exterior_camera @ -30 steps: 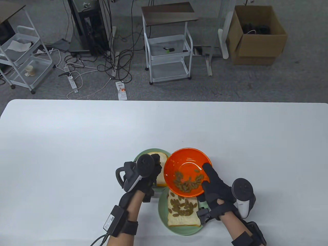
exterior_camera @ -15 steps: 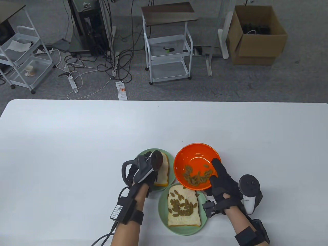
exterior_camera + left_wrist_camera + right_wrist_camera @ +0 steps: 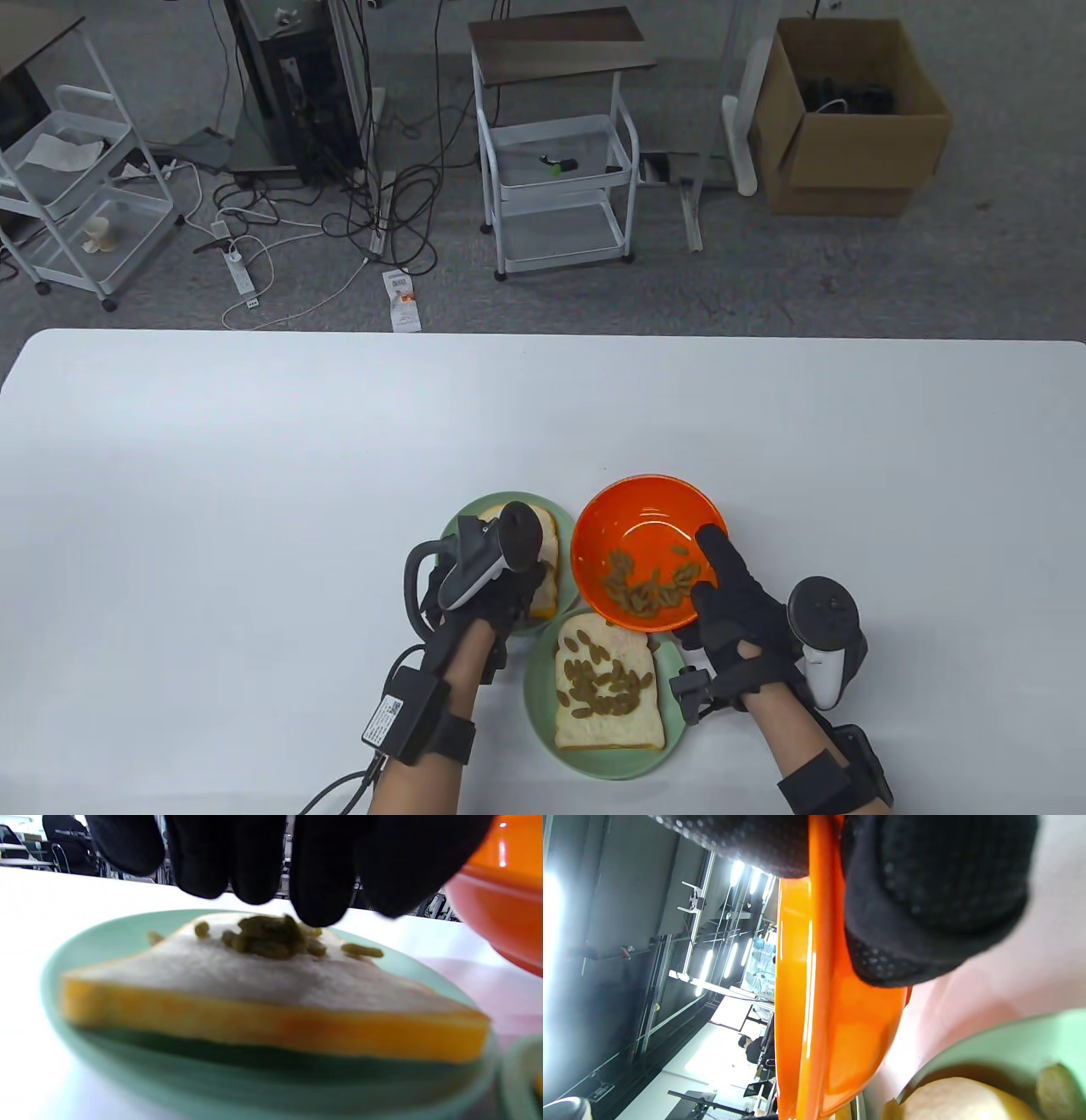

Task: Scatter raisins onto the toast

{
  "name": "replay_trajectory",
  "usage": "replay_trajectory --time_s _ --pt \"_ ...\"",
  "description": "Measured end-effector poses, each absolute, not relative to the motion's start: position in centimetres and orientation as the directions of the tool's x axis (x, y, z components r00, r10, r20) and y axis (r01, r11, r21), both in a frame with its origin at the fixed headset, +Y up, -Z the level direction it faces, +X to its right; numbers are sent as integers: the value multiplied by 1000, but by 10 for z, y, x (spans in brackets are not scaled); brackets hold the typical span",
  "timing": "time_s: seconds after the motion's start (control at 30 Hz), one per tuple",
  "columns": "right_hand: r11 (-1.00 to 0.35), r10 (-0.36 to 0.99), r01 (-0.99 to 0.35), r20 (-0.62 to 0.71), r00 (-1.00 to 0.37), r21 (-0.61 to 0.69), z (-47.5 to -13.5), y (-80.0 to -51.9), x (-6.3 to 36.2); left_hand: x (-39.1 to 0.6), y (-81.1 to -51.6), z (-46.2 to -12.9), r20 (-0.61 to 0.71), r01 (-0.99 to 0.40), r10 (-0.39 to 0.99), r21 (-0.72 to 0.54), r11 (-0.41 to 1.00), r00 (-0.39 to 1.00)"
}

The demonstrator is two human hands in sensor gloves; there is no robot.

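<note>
Two toasts now: left hand [image 3: 488,586] has dropped over the far toast [image 3: 271,1001], fingers bunched, releasing raisins [image 3: 267,938]; right hand [image 3: 734,607] grips the bowl [image 3: 649,552], pulled right.

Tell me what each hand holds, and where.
Right hand grips the orange bowl by its near rim. Left hand hovers over toast; hold unclear.

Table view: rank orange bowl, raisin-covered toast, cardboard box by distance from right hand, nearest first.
From the right hand:
1. Orange bowl: gripped at its rim.
2. Raisin-covered toast: just left, on the near green plate.
3. Cardboard box: on the floor, far beyond the table.
</note>
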State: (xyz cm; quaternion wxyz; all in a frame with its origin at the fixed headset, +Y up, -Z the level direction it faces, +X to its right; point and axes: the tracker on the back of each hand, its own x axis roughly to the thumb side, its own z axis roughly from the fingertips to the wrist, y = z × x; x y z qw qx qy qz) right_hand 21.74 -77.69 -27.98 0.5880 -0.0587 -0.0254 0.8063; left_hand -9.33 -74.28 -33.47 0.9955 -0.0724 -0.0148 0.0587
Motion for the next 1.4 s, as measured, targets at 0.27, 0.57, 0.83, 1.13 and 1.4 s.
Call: replay_trajectory --time_s 0.27,0.57,0.83,1.13,1.4 --pt "-313 950 -945 -48 -310 -98 -276 -777 208 -57 -705 -302 147 -121 119 6 993 982" --pt "-267 963 -963 16 -268 -43 -261 -771 184 11 -710 -280 261 222 -194 -81 972 946" --pt "-235 971 -972 29 -236 -26 -254 -770 176 12 -712 -279 242 227 -207 -57 972 948" --pt "-213 977 -977 13 -213 -24 -254 -770 177 13 -712 -280 258 168 -178 58 984 950" --pt "-211 977 -977 -24 -211 -12 -257 -773 179 -2 -710 -287 257 6 -32 102 995 966"
